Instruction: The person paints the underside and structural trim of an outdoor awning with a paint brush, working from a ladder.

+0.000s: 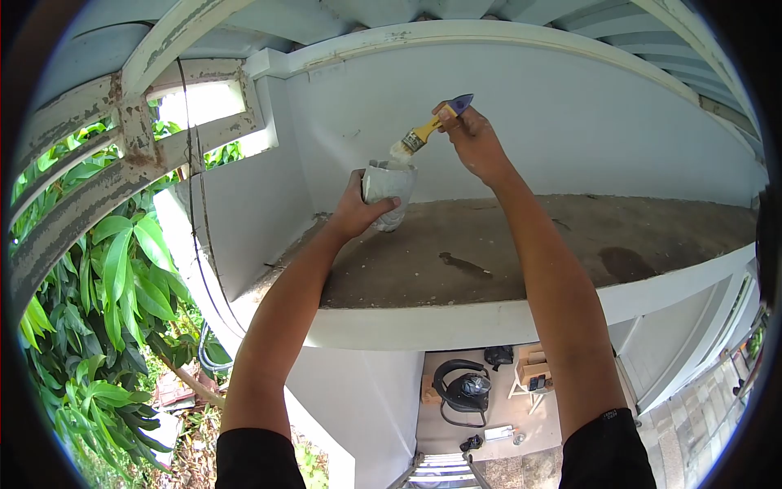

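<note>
My left hand (358, 210) is wrapped round a whitish, paint-smeared cup (384, 196), thumb across its front. It is held upright above the concrete ledge (521, 236). In my right hand (471, 140) is a paintbrush (425, 133) with a yellow and purple handle, gripped by the handle. Its bristles, loaded with white paint, point down to the left, just over the cup's rim. What is inside the cup cannot be seen from here.
A pale wall (521, 122) rises behind the ledge. Dark cables (195, 187) hang at the left near a peeling metal frame (106, 179) and leafy branches (122, 269). Far below are a ladder (442, 471), a black chair (464, 391) and boxes (533, 367).
</note>
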{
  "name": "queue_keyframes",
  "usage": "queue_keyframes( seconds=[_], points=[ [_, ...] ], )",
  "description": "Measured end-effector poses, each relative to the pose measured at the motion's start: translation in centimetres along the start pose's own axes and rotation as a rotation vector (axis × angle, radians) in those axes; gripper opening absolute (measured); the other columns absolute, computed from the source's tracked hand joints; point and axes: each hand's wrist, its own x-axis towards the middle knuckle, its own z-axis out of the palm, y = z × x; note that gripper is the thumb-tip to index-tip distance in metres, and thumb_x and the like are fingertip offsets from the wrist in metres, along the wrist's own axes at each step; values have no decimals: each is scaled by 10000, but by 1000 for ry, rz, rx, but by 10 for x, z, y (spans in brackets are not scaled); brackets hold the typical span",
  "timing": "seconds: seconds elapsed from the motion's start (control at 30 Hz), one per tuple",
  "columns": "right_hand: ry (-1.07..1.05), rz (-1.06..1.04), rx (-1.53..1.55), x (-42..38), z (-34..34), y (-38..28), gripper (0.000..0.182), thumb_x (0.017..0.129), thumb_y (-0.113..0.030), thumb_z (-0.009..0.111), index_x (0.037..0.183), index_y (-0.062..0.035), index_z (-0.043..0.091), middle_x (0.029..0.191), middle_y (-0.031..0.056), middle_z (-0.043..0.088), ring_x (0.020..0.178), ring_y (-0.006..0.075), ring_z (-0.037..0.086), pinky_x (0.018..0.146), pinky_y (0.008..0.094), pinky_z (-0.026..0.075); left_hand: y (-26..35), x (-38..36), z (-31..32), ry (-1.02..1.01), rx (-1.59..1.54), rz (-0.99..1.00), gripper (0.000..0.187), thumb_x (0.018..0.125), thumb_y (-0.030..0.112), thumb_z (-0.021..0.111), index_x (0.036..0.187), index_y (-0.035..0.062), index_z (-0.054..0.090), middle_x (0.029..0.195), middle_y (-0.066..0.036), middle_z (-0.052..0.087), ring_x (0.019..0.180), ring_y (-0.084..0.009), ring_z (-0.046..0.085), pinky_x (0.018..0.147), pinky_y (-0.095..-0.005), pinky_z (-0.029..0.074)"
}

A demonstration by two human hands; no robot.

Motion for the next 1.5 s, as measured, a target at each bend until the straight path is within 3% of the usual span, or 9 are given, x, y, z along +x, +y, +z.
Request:
queue_keyframes(
  seconds=[0.17, 0.23, 0.57, 0.63, 0.77, 1.13, 1.27, 1.37, 1.5],
  points=[
    [-53, 58, 27, -3, -1, -3, 385, 1082, -405, 549, 1179, -49, 658, 1006, 88, 683, 985, 173, 633, 922, 353, 501, 1, 0, 1, 5, 14, -11, 891, 809, 289, 860, 1413, -97, 331, 1254, -219, 609, 1155, -270, 634, 968, -389, 542],
    [-149, -32, 24, -4, 3, 1, 509, 1074, -562, 476, 1184, -105, 671, 929, 39, 622, 824, 135, 477, 796, 308, 460, 2, 1, 0, -6, 5, -23, 891, 808, 303, 861, 1411, -106, 349, 1243, -221, 616, 1138, -272, 644, 967, -391, 543],
    [-242, 148, 15, -4, -7, -10, 442, 1081, -515, 486, 1182, -136, 691, 984, 28, 662, 816, 142, 462, 816, 312, 472, -7, 2, -6, -64, 39, -147, 842, 803, 380, 854, 1376, -88, 451, 1245, -224, 648, 1135, -283, 665, 971, -390, 540],
    [-231, 150, 63, -4, -8, -7, 443, 1076, -549, 487, 1168, -166, 690, 896, -36, 569, 834, 101, 455, 822, 286, 434, -7, 2, -6, -69, 59, -154, 853, 799, 389, 854, 1383, -87, 454, 1251, -224, 649, 1143, -288, 663, 984, -394, 534],
    [-192, 153, 85, -4, -15, -6, 446, 1069, -560, 495, 1160, -166, 683, 914, -41, 578, 841, 88, 471, 836, 286, 434, -6, 1, -6, -56, 29, -178, 889, 792, 410, 852, 1400, -92, 442, 1260, -231, 645, 1152, -296, 661, 994, -392, 530],
    [188, 281, 254, 1, -17, 7, 332, 1021, -312, 655, 1153, -8, 675, 936, 56, 690, 797, 118, 616, 767, 279, 503, 3, 0, -11, 32, 78, -198, 978, 777, 465, 851, 1428, -107, 396, 1295, -262, 626, 1186, -321, 651, 1011, -407, 525],
    [205, 177, 254, 9, -8, 4, 294, 977, -232, 692, 1132, 17, 673, 930, 97, 713, 792, 152, 676, 770, 297, 556, -10, 0, -25, 163, 254, -98, 1009, 761, 483, 857, 1430, -107, 385, 1293, -284, 626, 1186, -358, 653, 1011, -436, 522],
    [211, 110, 134, 36, 2, 4, 278, 995, -289, 667, 1139, -52, 683, 961, 65, 740, 796, 128, 701, 695, 274, 485, -18, -2, -36, 257, 297, -125, 997, 752, 492, 857, 1418, -89, 395, 1292, -299, 627, 1197, -398, 646, 1016, -456, 513],
    [267, 43, 99, 107, 13, -8, 303, 942, -197, 674, 1103, 59, 671, 934, 134, 730, 782, 174, 718, 717, 298, 583, -12, -8, -47, 324, 362, -169, 923, 763, 473, 840, 1392, -58, 422, 1291, -293, 632, 1197, -419, 643, 1007, -464, 516]
  ],
)
